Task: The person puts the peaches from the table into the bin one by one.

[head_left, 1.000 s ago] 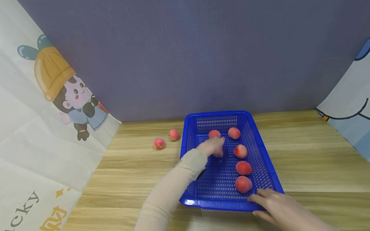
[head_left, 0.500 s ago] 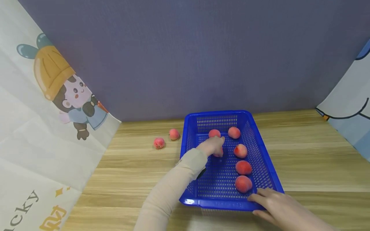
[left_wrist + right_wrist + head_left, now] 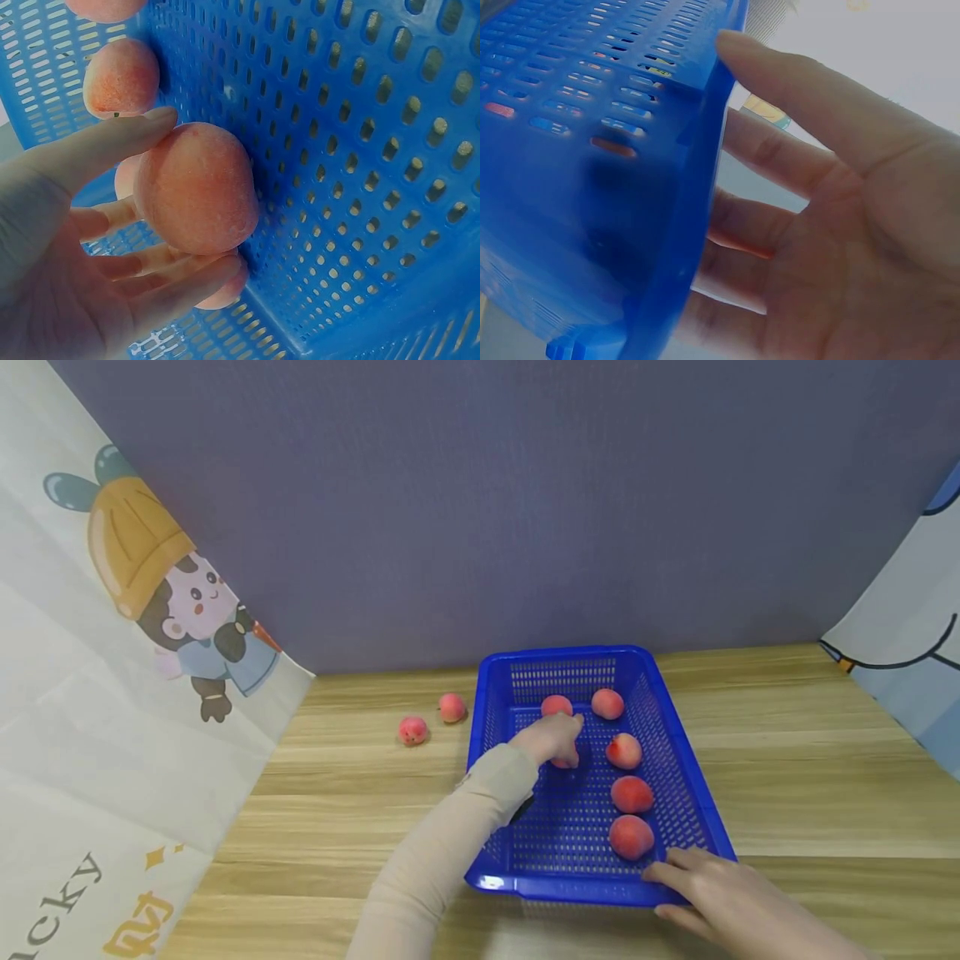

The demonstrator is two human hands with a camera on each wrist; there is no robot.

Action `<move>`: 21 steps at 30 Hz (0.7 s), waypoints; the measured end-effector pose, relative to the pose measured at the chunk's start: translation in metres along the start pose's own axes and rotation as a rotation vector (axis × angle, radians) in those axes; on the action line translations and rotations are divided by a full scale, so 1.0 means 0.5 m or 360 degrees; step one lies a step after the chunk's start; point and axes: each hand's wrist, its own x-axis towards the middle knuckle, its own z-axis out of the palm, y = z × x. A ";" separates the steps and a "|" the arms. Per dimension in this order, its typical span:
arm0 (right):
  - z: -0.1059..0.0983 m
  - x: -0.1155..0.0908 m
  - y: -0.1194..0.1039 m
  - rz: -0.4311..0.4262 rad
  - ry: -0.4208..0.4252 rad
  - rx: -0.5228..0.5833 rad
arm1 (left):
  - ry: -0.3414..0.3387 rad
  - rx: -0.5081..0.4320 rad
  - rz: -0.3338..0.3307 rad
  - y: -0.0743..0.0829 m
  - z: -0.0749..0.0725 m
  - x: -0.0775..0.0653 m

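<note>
- Left wrist view: left hand (image 3: 82, 285) curled round a peach (image 3: 199, 187), thumb pressed to one side, fingers bent against the other; clamped on it.
- Held low inside the basket (image 3: 570, 888), near the middle of the far half, close to the far peach (image 3: 557, 706); cannot tell about contact with the floor.
- Probably light, round, dry-skinned and not slippery; perhaps soft enough to bruise, likely to roll if set loose.
- Best taken across the widest part with spread finger pads, squeezing gently.
- Right hand (image 3: 840, 232) bent over the near right corner, clasping the rim (image 3: 697, 195) between thumb and fingers. Basket apparently thin plastic, light and slightly springy; best steadied by the rim.
- Head view: hides much of the held peach behind the left hand, but gives the layout: a row of peaches (image 3: 631, 838), four in all, along the right wall; two stray peaches (image 3: 412, 732) on the table (image 3: 787, 760), left of the basket.
- Left wrist view: reveals the thumb's contact, missing from the head view.
- Right wrist view: adds the palm side and the wall slots, with only reddish glimpses beyond.
</note>
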 end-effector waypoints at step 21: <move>0.003 -0.001 0.002 -0.0007 0.0013 -0.0014 | 0.0245 0.0208 0.0273 0.021 -0.065 -0.043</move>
